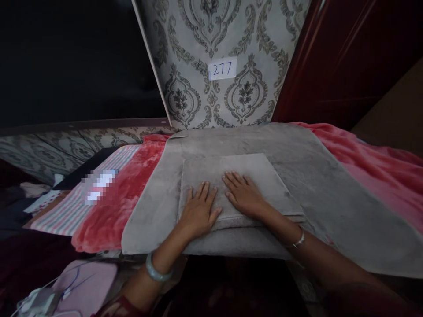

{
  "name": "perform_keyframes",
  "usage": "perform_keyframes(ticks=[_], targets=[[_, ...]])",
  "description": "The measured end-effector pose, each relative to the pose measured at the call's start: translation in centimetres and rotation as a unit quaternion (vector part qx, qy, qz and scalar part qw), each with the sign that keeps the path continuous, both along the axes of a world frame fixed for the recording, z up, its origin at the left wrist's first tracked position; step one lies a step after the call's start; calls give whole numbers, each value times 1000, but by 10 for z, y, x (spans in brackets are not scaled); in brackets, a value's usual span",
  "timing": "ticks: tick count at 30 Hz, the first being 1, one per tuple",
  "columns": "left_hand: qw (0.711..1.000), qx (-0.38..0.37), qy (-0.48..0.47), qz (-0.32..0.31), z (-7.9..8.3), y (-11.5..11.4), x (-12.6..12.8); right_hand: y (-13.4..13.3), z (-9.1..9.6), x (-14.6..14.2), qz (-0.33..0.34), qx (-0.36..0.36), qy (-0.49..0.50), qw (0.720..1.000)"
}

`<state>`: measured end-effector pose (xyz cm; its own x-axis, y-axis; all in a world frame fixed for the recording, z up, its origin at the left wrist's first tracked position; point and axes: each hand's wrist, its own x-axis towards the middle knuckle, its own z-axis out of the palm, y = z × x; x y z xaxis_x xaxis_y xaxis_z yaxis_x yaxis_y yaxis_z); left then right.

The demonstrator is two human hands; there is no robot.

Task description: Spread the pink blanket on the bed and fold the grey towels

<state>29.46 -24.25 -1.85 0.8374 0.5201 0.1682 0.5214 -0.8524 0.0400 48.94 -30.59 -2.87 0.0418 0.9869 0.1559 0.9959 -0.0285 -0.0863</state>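
Note:
A folded grey towel (pixel 251 176) lies on a larger grey towel (pixel 317 176) spread over the surface in front of me. My left hand (pixel 200 209) rests flat on the folded towel's near left part, fingers stretched out. My right hand (pixel 243 193) lies flat beside it on the same towel, fingers together and pointing to the far left. Neither hand holds anything. A pale green bangle (pixel 157 269) circles my left wrist and a thin bracelet (pixel 299 240) my right.
A red fleece blanket (pixel 122 198) lies under the grey towel and a pink blanket (pixel 380 167) spreads to the right. A striped cloth (pixel 66 213) lies at the left. A patterned wall carries a paper label "277" (pixel 222 68). Pink fabric and cables (pixel 66 290) sit at lower left.

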Motion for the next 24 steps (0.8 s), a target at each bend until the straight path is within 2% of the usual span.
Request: perform_keyframes(ticks=[2,5,9,13,19,24], targets=[[1000,9,-10,-16,-8,-4,-11,-10,-6,7,5,-3,-2,1000],[999,21,-22,-35,-11,-9,-29,-29,-11,24,7,-3,-3,1000],[997,44,-45,-44,-12,-21,-47,-58,-23,45,5,34,-11,999],[994,71,-71,-41,-21,-29,-63,-89,-30,61,26,60,-28,997],[990,74,-109,-56,-30,-23,-87,-133,-32,81,54,90,-20,994],[987,85,-126,-54,-23,-15,-102,-153,-42,100,47,137,6,989]])
